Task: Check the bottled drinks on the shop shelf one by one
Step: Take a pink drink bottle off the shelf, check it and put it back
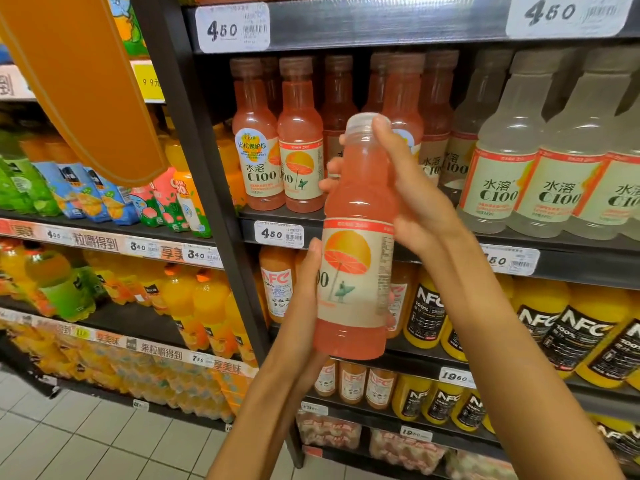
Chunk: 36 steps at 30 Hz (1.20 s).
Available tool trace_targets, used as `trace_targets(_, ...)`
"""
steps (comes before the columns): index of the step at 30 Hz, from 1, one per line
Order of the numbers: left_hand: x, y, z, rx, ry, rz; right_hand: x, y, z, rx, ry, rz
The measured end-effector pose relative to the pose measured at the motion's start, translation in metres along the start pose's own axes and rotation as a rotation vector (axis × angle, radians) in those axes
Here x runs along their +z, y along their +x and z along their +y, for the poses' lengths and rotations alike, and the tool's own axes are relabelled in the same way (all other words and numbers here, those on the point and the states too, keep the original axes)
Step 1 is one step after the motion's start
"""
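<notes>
I hold a pink grapefruit drink bottle [356, 244] upright in front of the shelf, its cream label with an orange parasol facing me. My left hand [306, 292] grips the lower label from the left side and below. My right hand [412, 195] wraps the upper part, fingers round the neck just under the clear cap. Behind it, a row of the same pink bottles [299, 147] stands on the dark shelf [277, 216], with pale cloudy bottles [512, 168] to their right.
Orange juice bottles with black labels [585, 334] fill the shelf below. Left of a dark upright post [207, 174], more shelves carry orange, green and blue drinks. An orange hanging sign [79, 81] juts in at top left. White tiled floor lies at bottom left.
</notes>
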State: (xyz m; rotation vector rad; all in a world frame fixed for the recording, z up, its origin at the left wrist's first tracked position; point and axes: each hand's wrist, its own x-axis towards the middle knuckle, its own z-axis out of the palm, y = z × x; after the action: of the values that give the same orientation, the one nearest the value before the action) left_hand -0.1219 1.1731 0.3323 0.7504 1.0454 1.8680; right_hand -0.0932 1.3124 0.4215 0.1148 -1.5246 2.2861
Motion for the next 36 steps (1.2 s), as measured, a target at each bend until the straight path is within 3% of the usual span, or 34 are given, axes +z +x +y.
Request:
trace_targets(3,0.003,-0.003,-0.001,-0.083,-0.076,-0.096,0.003,0.002,0.006,-0.01,0.126,-0.091)
trace_targets(9,0.001,-0.004,0.004,0.047,0.101,0.066,0.001,0.004,0.003,-0.056,-0.159,0.115)
trace_targets(12,0.001,-0.005,0.004,0.051,0.031,0.03,0.001,0.005,0.001,-0.017,-0.19,0.071)
trace_targets(16,0.007,-0.008,0.009,-0.052,-0.254,-0.18,0.006,0.006,0.003,0.05,0.07,-0.038)
trace_targets(19,0.006,-0.007,0.005,-0.066,-0.19,-0.167,0.008,0.006,0.006,0.058,0.18,-0.063)
trace_targets(22,0.0,-0.005,0.003,0.018,0.031,0.041,0.004,0.004,0.002,-0.022,-0.024,0.048)
trace_targets(24,-0.001,-0.007,0.003,0.05,0.126,0.051,0.003,0.003,0.001,-0.067,-0.19,0.148)
trace_targets(28,0.002,-0.01,0.003,-0.026,-0.071,0.028,0.003,0.005,0.002,-0.027,-0.259,0.167)
trace_targets(32,0.008,-0.012,0.006,-0.075,-0.285,-0.123,0.005,0.004,0.01,0.042,0.015,0.125)
trace_targets(36,0.018,-0.018,0.009,-0.113,-0.364,-0.146,0.001,0.004,0.016,0.16,0.201,0.148)
